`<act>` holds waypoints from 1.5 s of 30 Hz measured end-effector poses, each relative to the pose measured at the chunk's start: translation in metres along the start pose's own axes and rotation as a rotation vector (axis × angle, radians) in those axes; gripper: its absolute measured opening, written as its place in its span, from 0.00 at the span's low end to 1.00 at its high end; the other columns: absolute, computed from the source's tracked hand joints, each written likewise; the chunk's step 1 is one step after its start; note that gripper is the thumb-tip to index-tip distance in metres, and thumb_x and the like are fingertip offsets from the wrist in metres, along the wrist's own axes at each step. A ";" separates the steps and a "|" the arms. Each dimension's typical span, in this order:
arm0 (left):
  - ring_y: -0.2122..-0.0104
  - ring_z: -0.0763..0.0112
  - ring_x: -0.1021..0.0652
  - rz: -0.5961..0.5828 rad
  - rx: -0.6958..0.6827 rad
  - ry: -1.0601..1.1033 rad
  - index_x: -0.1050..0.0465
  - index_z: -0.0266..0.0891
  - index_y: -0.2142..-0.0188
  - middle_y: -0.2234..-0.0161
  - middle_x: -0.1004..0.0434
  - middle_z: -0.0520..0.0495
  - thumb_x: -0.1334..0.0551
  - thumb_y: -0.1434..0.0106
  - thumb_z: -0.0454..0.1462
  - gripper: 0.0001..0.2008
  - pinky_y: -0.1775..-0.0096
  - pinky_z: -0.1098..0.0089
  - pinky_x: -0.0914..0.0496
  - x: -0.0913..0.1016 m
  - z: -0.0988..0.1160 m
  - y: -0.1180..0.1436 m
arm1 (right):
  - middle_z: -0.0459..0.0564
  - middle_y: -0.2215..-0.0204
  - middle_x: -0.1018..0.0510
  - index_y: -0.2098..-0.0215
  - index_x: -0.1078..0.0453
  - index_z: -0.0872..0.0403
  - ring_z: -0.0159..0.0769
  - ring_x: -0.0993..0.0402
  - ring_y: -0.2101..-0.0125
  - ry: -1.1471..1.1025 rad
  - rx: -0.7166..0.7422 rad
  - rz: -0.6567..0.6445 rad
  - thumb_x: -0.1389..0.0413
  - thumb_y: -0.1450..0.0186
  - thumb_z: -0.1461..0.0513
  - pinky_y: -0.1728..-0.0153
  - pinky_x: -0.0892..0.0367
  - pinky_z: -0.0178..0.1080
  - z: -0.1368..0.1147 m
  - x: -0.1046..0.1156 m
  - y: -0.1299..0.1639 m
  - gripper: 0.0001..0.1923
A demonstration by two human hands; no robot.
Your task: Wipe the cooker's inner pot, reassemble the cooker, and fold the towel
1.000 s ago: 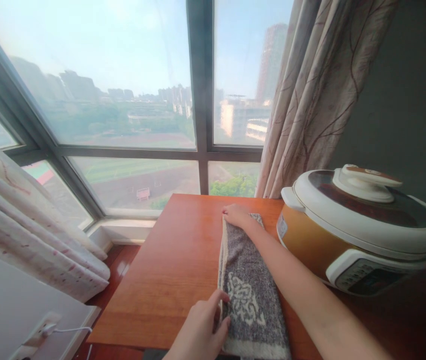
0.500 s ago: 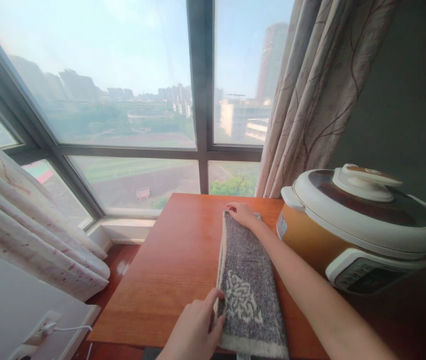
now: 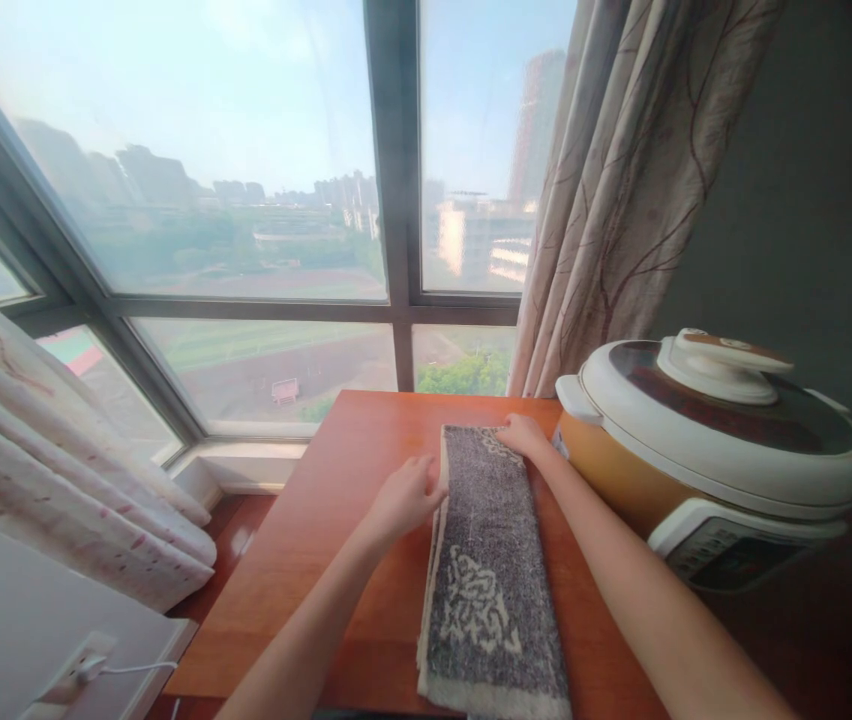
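A grey towel (image 3: 490,520) with a cream pattern and cream border lies folded into a long strip on the wooden table (image 3: 366,450). My right hand (image 3: 525,437) is at its far right corner, fingers closed on the edge. My left hand (image 3: 407,492) hovers by the towel's left edge, towards the far end, with thumb and fingers apart and nothing in them. The towel's near end reaches the front edge of the table.
To the right stands a large white and golden electric cooker (image 3: 711,430) with a lid, close to my right forearm. Behind the table are windows (image 3: 246,200) and a curtain (image 3: 606,200). A plugged-in white cable (image 3: 130,668) runs at lower left.
My left hand has left the towel's near left edge and moved away from me along it. My right hand has shifted right, from the far left corner to the far right corner.
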State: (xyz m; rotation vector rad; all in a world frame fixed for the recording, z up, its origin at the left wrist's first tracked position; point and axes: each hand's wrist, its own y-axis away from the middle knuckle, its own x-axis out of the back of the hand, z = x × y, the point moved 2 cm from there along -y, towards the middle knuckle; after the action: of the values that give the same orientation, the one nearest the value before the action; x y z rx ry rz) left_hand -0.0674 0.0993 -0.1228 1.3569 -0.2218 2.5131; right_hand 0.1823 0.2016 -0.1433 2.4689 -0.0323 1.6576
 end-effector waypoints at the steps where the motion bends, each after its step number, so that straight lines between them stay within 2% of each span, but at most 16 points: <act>1: 0.48 0.47 0.24 -0.012 -0.012 0.016 0.30 0.33 0.44 0.48 0.24 0.31 0.37 0.39 0.40 0.25 0.48 0.57 0.32 -0.003 0.000 -0.014 | 0.54 0.47 0.26 0.44 0.31 0.54 0.41 0.25 0.52 -0.012 0.009 0.000 0.42 0.29 0.54 0.52 0.26 0.49 -0.002 0.002 0.001 0.19; 4: 0.39 0.43 0.31 -0.018 -0.044 0.072 0.34 0.34 0.40 0.41 0.29 0.29 0.32 0.45 0.39 0.34 0.40 0.53 0.38 -0.013 0.002 -0.055 | 0.55 0.48 0.24 0.46 0.29 0.55 0.42 0.25 0.52 -0.057 0.057 0.037 0.41 0.30 0.57 0.51 0.27 0.47 -0.009 0.011 0.006 0.17; 8: 0.33 0.41 0.41 -0.004 -0.044 0.210 0.42 0.30 0.35 0.33 0.42 0.24 0.30 0.46 0.40 0.43 0.36 0.51 0.44 -0.020 0.001 -0.101 | 0.55 0.53 0.19 0.49 0.25 0.56 0.43 0.23 0.52 -0.118 0.149 0.162 0.42 0.37 0.67 0.52 0.31 0.39 -0.018 0.031 0.020 0.17; 9: 0.33 0.41 0.40 -0.010 -0.046 0.255 0.42 0.30 0.35 0.33 0.42 0.24 0.30 0.47 0.40 0.42 0.37 0.52 0.42 -0.019 0.000 -0.110 | 0.54 0.55 0.18 0.50 0.25 0.55 0.43 0.23 0.53 -0.130 0.175 0.199 0.42 0.38 0.67 0.53 0.31 0.39 -0.020 0.037 0.025 0.18; 11: 0.38 0.43 0.31 -0.049 -0.062 0.350 0.34 0.30 0.40 0.38 0.32 0.27 0.31 0.47 0.42 0.37 0.42 0.54 0.35 -0.012 -0.003 -0.120 | 0.51 0.57 0.17 0.52 0.24 0.53 0.42 0.22 0.54 -0.153 0.223 0.274 0.44 0.39 0.67 0.54 0.32 0.38 -0.023 0.047 0.034 0.18; 13: 0.49 0.48 0.23 -0.104 -0.091 0.434 0.25 0.31 0.50 0.50 0.21 0.32 0.31 0.47 0.44 0.27 0.51 0.58 0.29 0.000 -0.006 -0.124 | 0.50 0.59 0.17 0.55 0.23 0.52 0.42 0.23 0.55 -0.172 0.257 0.349 0.45 0.40 0.67 0.54 0.32 0.38 -0.024 0.055 0.042 0.16; 16: 0.61 0.57 0.20 -0.115 -0.125 0.514 0.23 0.33 0.63 0.64 0.18 0.41 0.32 0.47 0.48 0.20 0.60 0.63 0.29 0.027 -0.011 -0.119 | 0.51 0.60 0.17 0.57 0.23 0.52 0.43 0.24 0.55 -0.205 0.278 0.457 0.46 0.39 0.67 0.53 0.32 0.40 -0.023 0.060 0.050 0.14; 20: 0.67 0.65 0.24 -0.001 -0.131 0.532 0.23 0.34 0.65 0.70 0.22 0.47 0.30 0.48 0.48 0.19 0.64 0.68 0.33 0.062 -0.013 -0.114 | 0.53 0.60 0.17 0.58 0.23 0.54 0.44 0.24 0.56 -0.261 0.297 0.562 0.47 0.36 0.67 0.52 0.31 0.43 -0.025 0.059 0.056 0.13; 23: 0.68 0.67 0.25 0.110 -0.160 0.477 0.22 0.35 0.66 0.70 0.22 0.48 0.30 0.48 0.47 0.17 0.65 0.69 0.35 0.076 -0.006 -0.109 | 0.55 0.58 0.18 0.56 0.23 0.55 0.46 0.24 0.55 -0.302 0.327 0.610 0.48 0.36 0.68 0.50 0.31 0.45 -0.031 0.060 0.063 0.14; 28: 0.68 0.65 0.23 0.196 -0.252 0.367 0.21 0.37 0.67 0.70 0.20 0.47 0.34 0.44 0.43 0.12 0.65 0.68 0.31 0.087 0.020 -0.066 | 0.55 0.58 0.18 0.55 0.24 0.54 0.45 0.24 0.55 -0.367 0.433 0.637 0.47 0.36 0.67 0.50 0.30 0.46 -0.032 0.065 0.093 0.14; 30: 0.65 0.64 0.21 0.170 -0.262 0.303 0.20 0.39 0.66 0.67 0.18 0.48 0.35 0.41 0.41 0.09 0.60 0.67 0.29 0.087 0.031 -0.035 | 0.54 0.59 0.18 0.56 0.24 0.53 0.44 0.23 0.57 -0.415 0.502 0.592 0.47 0.36 0.66 0.52 0.29 0.45 -0.025 0.066 0.115 0.13; 33: 0.64 0.64 0.21 0.228 -0.293 0.266 0.21 0.40 0.65 0.66 0.18 0.48 0.37 0.38 0.40 0.08 0.57 0.66 0.27 0.081 0.039 0.015 | 0.52 0.60 0.18 0.58 0.24 0.51 0.41 0.23 0.59 -0.475 0.584 0.466 0.47 0.34 0.64 0.55 0.27 0.43 -0.009 0.064 0.156 0.10; 37: 0.64 0.67 0.20 0.187 -0.467 0.210 0.23 0.41 0.62 0.63 0.18 0.45 0.41 0.33 0.37 0.07 0.60 0.69 0.27 0.055 0.039 0.075 | 0.51 0.62 0.19 0.59 0.25 0.48 0.40 0.23 0.61 -0.534 0.642 0.370 0.45 0.33 0.63 0.58 0.26 0.41 0.016 0.051 0.211 0.08; 39: 0.64 0.67 0.21 0.201 -0.587 0.068 0.24 0.43 0.61 0.64 0.18 0.46 0.42 0.33 0.34 0.07 0.60 0.69 0.27 0.038 0.037 0.099 | 0.51 0.62 0.20 0.57 0.25 0.47 0.40 0.23 0.59 -0.524 0.692 0.321 0.46 0.32 0.65 0.57 0.26 0.41 0.026 0.037 0.235 0.10; 41: 0.64 0.67 0.22 0.139 -0.694 -0.052 0.26 0.45 0.60 0.64 0.19 0.47 0.43 0.34 0.30 0.09 0.57 0.66 0.28 0.021 0.036 0.120 | 0.50 0.61 0.20 0.56 0.25 0.47 0.39 0.24 0.58 -0.478 0.732 0.240 0.48 0.32 0.68 0.56 0.26 0.41 0.033 0.020 0.256 0.14; 45: 0.62 0.66 0.23 -0.015 -0.700 -0.121 0.27 0.46 0.60 0.61 0.21 0.48 0.41 0.36 0.30 0.10 0.57 0.66 0.27 0.000 0.033 0.146 | 0.49 0.60 0.22 0.58 0.26 0.47 0.37 0.24 0.58 -0.375 0.701 0.025 0.47 0.34 0.70 0.57 0.26 0.39 0.042 -0.002 0.278 0.13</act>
State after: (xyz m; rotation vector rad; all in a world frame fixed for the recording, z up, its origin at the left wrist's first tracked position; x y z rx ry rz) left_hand -0.0870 -0.0477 -0.1055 1.1848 -0.9986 2.0241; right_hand 0.1892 -0.0793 -0.1259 3.2643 0.5634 1.3381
